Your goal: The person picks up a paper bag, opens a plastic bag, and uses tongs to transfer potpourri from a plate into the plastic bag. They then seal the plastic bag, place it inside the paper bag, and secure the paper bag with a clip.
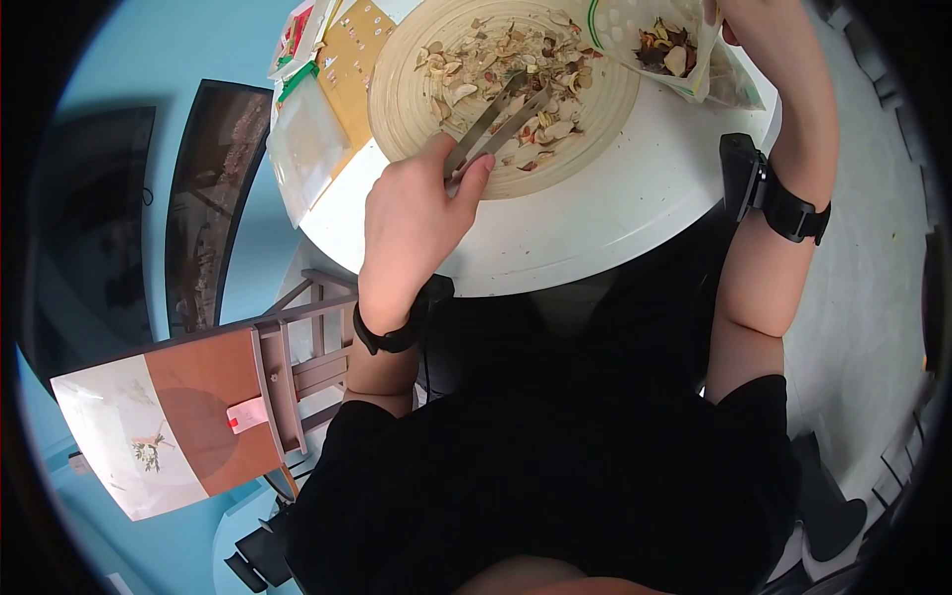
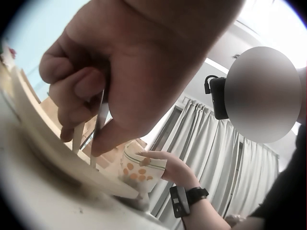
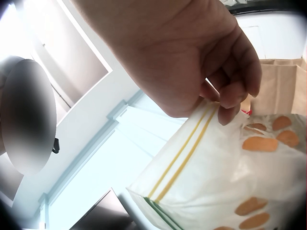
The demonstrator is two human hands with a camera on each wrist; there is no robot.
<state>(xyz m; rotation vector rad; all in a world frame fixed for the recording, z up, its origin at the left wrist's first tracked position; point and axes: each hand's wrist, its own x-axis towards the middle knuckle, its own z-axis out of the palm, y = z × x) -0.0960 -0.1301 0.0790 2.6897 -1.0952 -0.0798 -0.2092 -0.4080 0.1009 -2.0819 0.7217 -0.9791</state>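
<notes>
The left hand (image 1: 415, 213) grips metal tongs (image 1: 516, 117), whose tips reach into dried pieces (image 1: 464, 91) spread over a round woven tray (image 1: 402, 119). In the left wrist view the fingers of the left hand (image 2: 110, 72) curl round the tongs (image 2: 100, 115). At the tray's right edge, the right hand (image 1: 769, 30) pinches the top of a zip bag (image 1: 620, 35) holding dark and pale dried pieces (image 1: 666, 50). The right wrist view has the right hand (image 3: 192, 62) pinching the rim of the bag (image 3: 201, 167), which has orange spots and a green seal line.
Left of the tray lie a brown sheet (image 1: 349, 50), a clear bag with a green edge (image 1: 302, 139) and a red-and-white box (image 1: 296, 38). Another bag (image 1: 734, 84) is at the right on the white table (image 1: 585, 223). A folding chair (image 1: 297, 377) stands at the lower left.
</notes>
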